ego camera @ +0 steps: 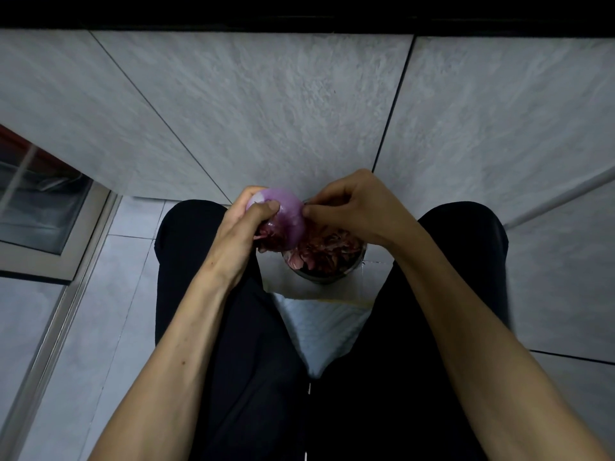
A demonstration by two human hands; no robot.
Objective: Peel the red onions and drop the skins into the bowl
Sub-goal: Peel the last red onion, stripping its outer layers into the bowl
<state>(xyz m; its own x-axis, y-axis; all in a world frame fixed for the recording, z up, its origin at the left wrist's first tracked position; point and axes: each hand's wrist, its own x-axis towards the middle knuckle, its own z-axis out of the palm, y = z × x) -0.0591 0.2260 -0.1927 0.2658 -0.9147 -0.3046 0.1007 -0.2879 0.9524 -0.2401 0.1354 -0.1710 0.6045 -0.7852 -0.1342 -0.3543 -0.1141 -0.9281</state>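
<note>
I see my left hand (pixel 248 224) holding a purple onion (pixel 286 216) with curled fingers. My right hand (pixel 352 207) pinches at the onion's side. Below them, a metal bowl (pixel 327 276) full of dark red skins (pixel 327 249) sits between my 2 knees on the floor (pixel 109 294).

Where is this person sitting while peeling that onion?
Probably a home floor, perhaps a kitchen or utility corner. Large grey wall tiles face the seated person, pale floor tiles lie underfoot, and a bowl of skins sits between the knees.
</note>
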